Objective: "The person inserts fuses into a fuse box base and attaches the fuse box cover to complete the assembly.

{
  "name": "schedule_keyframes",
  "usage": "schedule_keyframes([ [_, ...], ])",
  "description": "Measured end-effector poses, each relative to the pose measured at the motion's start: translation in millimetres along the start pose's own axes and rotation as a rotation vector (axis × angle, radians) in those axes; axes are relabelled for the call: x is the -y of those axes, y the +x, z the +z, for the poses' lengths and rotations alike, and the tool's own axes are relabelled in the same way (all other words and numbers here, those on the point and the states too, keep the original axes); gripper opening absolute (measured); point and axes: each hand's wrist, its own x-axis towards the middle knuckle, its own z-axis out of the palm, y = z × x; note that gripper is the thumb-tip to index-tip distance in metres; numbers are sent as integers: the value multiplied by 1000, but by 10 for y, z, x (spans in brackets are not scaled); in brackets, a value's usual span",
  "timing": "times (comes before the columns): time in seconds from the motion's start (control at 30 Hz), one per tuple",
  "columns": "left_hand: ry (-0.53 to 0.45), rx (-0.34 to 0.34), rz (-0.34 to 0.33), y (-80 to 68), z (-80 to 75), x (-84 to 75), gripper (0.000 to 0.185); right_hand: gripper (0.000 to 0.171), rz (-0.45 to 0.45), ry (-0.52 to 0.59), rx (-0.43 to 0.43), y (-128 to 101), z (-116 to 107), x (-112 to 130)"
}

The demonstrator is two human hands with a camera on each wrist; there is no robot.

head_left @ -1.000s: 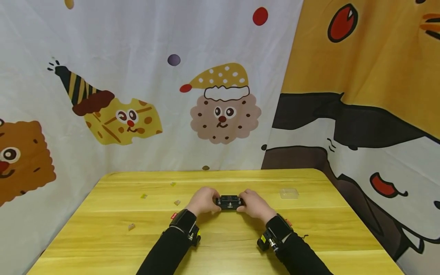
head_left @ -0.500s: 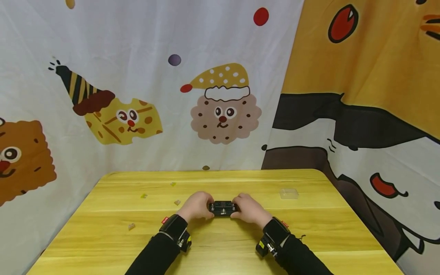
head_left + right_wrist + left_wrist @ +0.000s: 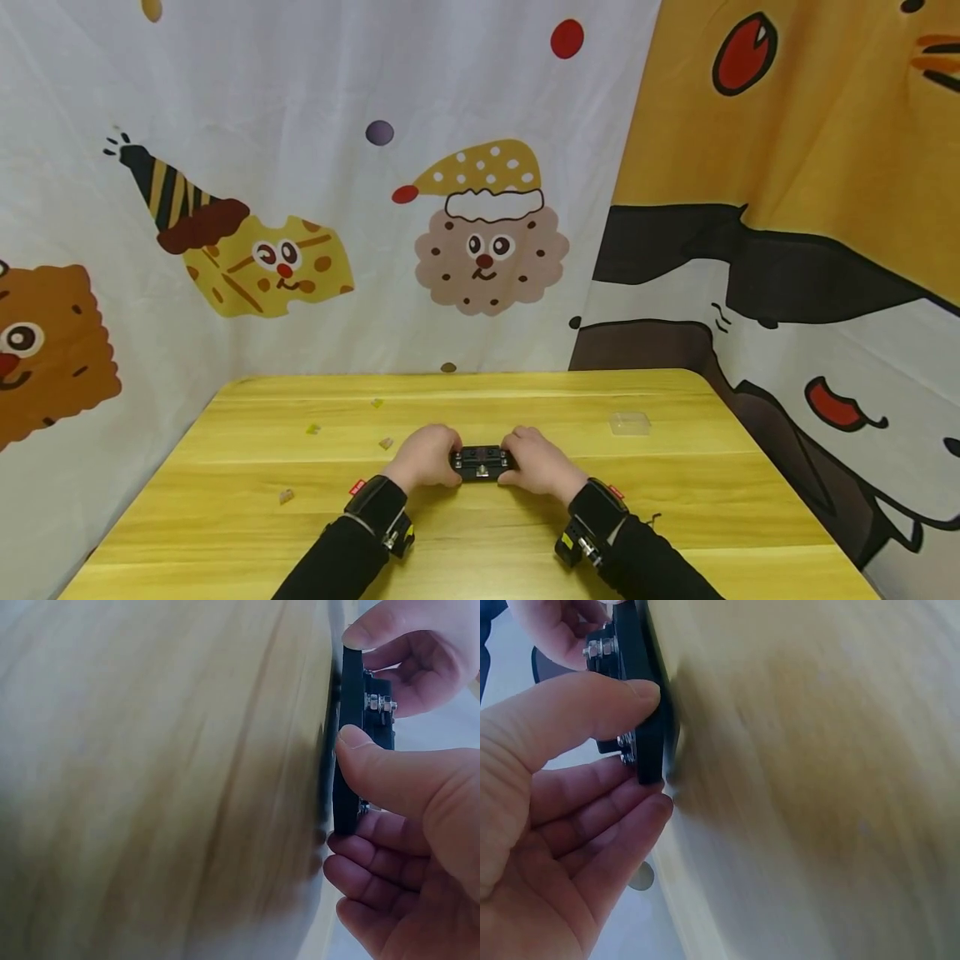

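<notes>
A black terminal block (image 3: pixel 482 464), rectangular with shiny metal bolts and nuts on its upper side, is at the middle of the table between both hands. My left hand (image 3: pixel 426 457) grips its left end, thumb along the near side and fingers at the far edge. At the opposite end my right hand (image 3: pixel 542 463) holds it the same way. In the left wrist view the base of the block (image 3: pixel 651 754) is close over the wood, its shadow beside it. The right wrist view shows the right thumb (image 3: pixel 375 769) pressed to the base's side.
A small clear plastic box (image 3: pixel 630 423) stands at the back right of the wooden table (image 3: pixel 480 550). Several small pale scraps, one nearer piece (image 3: pixel 287 497) among them, lie to the left. A thin dark bit (image 3: pixel 654 520) shows beside the right forearm. A printed curtain (image 3: pixel 300 167) hangs behind.
Both hands have brought the terminal block nearer to the person and a little to the left, mostly in the first half second. Their hold on its ends is the same.
</notes>
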Motion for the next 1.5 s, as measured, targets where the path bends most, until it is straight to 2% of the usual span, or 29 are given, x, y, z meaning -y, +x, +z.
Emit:
schedule_keyframes([
  [0.33,38,-5,-25,22,58,20,33,43,1,-22,-20,15,54,-19],
  [0.8,25,-8,-15,-36,-17,-42,35,42,13,-12,-31,23,60,4],
  [1.5,47,-16,-9,-51,9,-35,37,44,30,-7,-24,48,72,-18],
])
